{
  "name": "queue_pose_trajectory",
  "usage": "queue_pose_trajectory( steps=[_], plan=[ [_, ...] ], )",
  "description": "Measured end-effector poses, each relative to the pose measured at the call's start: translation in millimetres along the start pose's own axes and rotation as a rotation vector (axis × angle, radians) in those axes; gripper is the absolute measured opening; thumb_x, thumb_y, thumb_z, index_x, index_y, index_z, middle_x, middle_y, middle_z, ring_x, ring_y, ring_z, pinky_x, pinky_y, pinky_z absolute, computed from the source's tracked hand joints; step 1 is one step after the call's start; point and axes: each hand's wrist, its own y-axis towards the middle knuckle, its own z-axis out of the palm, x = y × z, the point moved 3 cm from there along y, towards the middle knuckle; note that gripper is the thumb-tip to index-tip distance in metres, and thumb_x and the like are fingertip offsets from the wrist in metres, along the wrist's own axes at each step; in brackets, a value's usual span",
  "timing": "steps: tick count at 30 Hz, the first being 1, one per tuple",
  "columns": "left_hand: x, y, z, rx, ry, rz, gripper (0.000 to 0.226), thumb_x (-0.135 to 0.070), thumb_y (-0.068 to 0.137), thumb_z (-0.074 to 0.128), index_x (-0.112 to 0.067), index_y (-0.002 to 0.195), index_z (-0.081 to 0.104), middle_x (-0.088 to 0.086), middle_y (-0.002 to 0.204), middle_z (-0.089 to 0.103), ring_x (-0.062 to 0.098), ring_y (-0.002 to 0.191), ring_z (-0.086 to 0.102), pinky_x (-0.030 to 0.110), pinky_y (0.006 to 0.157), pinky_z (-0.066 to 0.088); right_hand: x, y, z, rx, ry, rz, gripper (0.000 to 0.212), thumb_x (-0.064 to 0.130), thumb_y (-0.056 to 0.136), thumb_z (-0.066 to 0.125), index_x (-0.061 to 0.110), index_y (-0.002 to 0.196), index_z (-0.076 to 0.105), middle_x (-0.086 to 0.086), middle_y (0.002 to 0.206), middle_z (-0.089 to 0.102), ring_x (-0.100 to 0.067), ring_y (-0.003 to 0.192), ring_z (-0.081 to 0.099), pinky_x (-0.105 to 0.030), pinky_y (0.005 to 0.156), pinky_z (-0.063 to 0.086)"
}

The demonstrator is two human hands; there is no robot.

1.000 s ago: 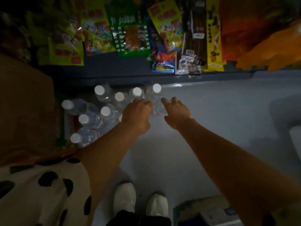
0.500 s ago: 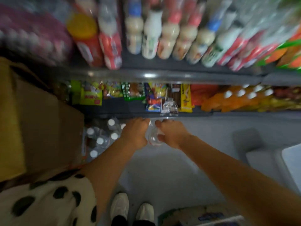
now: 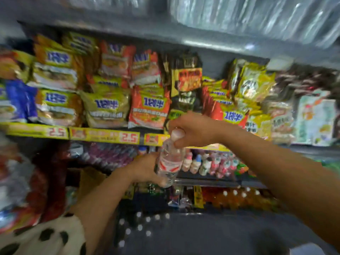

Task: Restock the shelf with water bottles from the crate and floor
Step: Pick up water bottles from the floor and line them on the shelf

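Now, right hand point(image 3: 191, 130): clenched round the white cap and neck of one water bottle point(image 3: 170, 163), fingers curled over the top, so the bottle hangs below it.
Left hand point(image 3: 145, 169): at seven o'clock from the right hand, cupped against the bottle's lower body with fingers wrapped round the far side; it looks like a steadying hold while the bottle is carried.
Bottle's place: in the air between both hands, tilted a little, in front of the shelving and not yet on any shelf.
Bottles in hand, counted: one.
Stock below: at six o'clock from the hands, a cluster of white bottle caps point(image 3: 139, 227) near the floor; about nine show, too blurred to count exactly.
Nearest shelf point(image 3: 103, 136): at ten o'clock, yellow price strip with "2.5" readable twice; it carries noodle packets point(image 3: 149, 107), not water.
Small drink bottles point(image 3: 206, 163): at three o'clock from the left hand, a row on a lower shelf.
Top shelf point(image 3: 257, 17): at twelve o'clock, clear shrink-wrapped packs, blurred; likely where water belongs, a judgement only.
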Motion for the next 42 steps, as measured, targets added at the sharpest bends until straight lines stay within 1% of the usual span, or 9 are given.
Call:
queue_pose_trajectory(
  steps=[8,11,15,21,25,29,35,39,42],
  plan=[
    [-124,-64,-120,-0.268,-0.012,0.16,0.051,0.0,0.064,0.086,-0.015,0.108,0.064,-0.004,0.104,0.07,-0.006,0.089,0.065,0.014,0.081,0.049,61,-1,-165,-0.266,0.047,-0.046,0.021,0.022,0.074,0.076,0.015,0.09,0.065,-0.005,0.082,0.067,-0.018,0.074,0.061,-0.035,0.069,0.05],
    [-153,-79,-161,-0.371,-0.013,0.169,0.053,-0.01,0.059,0.091,-0.015,0.106,0.067,-0.004,0.104,0.073,0.008,0.096,0.068,0.028,0.09,0.053,73,6,-202,-0.278,0.101,-0.018,0.038,0.036,0.074,0.077,0.017,0.101,0.057,-0.003,0.092,0.065,-0.019,0.082,0.062,-0.042,0.078,0.052],
    [-190,-100,-218,-0.481,0.051,0.182,0.044,-0.013,0.06,0.09,-0.019,0.099,0.069,-0.007,0.094,0.075,0.003,0.086,0.07,0.022,0.081,0.053,92,17,-223,-0.245,0.271,-0.037,0.048,0.044,0.071,0.08,0.03,0.108,0.052,0.013,0.107,0.063,-0.008,0.096,0.062,-0.032,0.091,0.05],
    [-221,-113,-281,-0.886,0.384,0.082,0.052,-0.055,0.053,0.083,-0.029,0.093,0.063,-0.014,0.083,0.066,0.007,0.077,0.062,0.026,0.065,0.049,114,68,-265,-0.492,0.349,0.034,0.071,0.065,0.054,0.079,0.023,0.109,0.061,-0.007,0.088,0.069,-0.021,0.069,0.069,-0.026,0.052,0.054],
    [-234,-113,-307,-1.087,0.521,-0.033,0.059,-0.066,0.058,0.075,-0.027,0.098,0.056,-0.01,0.086,0.063,0.012,0.075,0.055,0.026,0.062,0.041,128,92,-296,-0.647,0.319,0.022,0.026,0.037,0.067,0.082,0.026,0.084,0.066,-0.003,0.069,0.065,-0.017,0.059,0.064,-0.034,0.052,0.058],
    [-226,-102,-341,-0.914,0.382,0.141,0.083,-0.065,0.056,0.077,-0.028,0.125,0.052,-0.012,0.114,0.062,0.014,0.103,0.061,0.034,0.085,0.051,126,112,-318,-0.61,0.356,0.017,0.019,0.021,0.07,0.08,0.014,0.084,0.068,-0.011,0.076,0.07,-0.023,0.071,0.069,-0.038,0.064,0.059],
    [-201,-86,-377,-0.375,0.001,0.252,0.065,-0.012,0.071,0.083,-0.025,0.127,0.054,-0.008,0.118,0.067,0.011,0.112,0.061,0.036,0.106,0.043,115,136,-333,-0.446,0.379,-0.057,0.039,0.007,0.077,0.075,0.012,0.114,0.062,-0.014,0.098,0.069,-0.028,0.08,0.067,-0.045,0.082,0.054],
    [-196,-70,-392,-0.544,-0.061,0.332,0.045,-0.005,0.07,0.081,-0.021,0.108,0.061,-0.003,0.099,0.072,0.012,0.092,0.069,0.026,0.085,0.054,91,158,-342,-0.434,0.472,-0.066,0.044,0.003,0.077,0.074,0.012,0.118,0.059,-0.016,0.107,0.068,-0.034,0.099,0.066,-0.043,0.088,0.053],
    [-196,-54,-403,-0.755,0.039,0.274,0.045,-0.028,0.062,0.085,-0.026,0.099,0.061,0.002,0.092,0.071,0.019,0.082,0.069,0.032,0.075,0.057,78,170,-353,-0.503,0.524,0.046,0.041,0.014,0.079,0.076,0.003,0.112,0.056,-0.015,0.096,0.067,-0.029,0.088,0.067,-0.042,0.088,0.056]
  ],
)
